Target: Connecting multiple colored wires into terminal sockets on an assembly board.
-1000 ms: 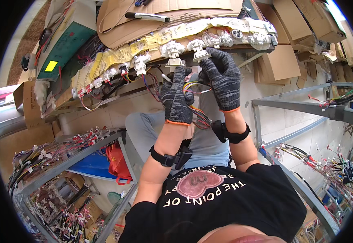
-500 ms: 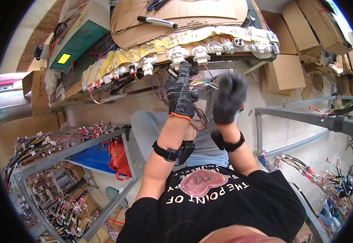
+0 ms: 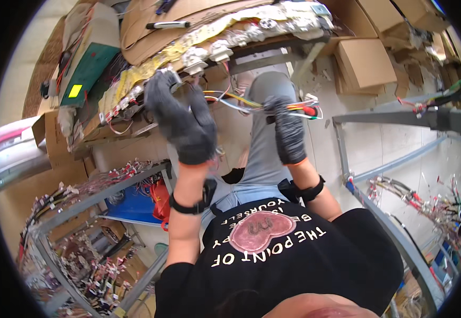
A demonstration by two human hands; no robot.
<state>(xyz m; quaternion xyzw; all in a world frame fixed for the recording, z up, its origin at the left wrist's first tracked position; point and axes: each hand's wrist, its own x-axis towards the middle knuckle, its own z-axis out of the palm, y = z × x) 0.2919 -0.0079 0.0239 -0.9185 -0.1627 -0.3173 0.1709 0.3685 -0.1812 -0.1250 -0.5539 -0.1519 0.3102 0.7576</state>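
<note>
My right hand (image 3: 286,130), in a dark grey knit glove, is closed around a bundle of coloured wires (image 3: 231,98). Red, yellow and white wire ends with small connectors (image 3: 309,110) stick out on its right side. Leftward the wires stretch toward my left hand (image 3: 181,119), gloved alike and raised to the row of connectors on the board's edge. Its fingers are curled beside a white connector (image 3: 173,74) and blurred by motion, so whether they grip it does not show. Two larger white connector holders (image 3: 194,59) sit just right of those fingertips.
Yellowed tape (image 3: 209,36) runs along the board's edge, with cardboard and a marker pen (image 3: 168,25) behind it. A green box (image 3: 84,74) stands at far left. Metal frames (image 3: 400,114) flank me, and wire harnesses (image 3: 90,199) are heaped at left. Cardboard boxes (image 3: 365,63) stand at right.
My left hand has moved left along the connector row. My right hand has come down and slightly left, and the wire bundle now shows stretched in its grip. The whole view has shifted.
</note>
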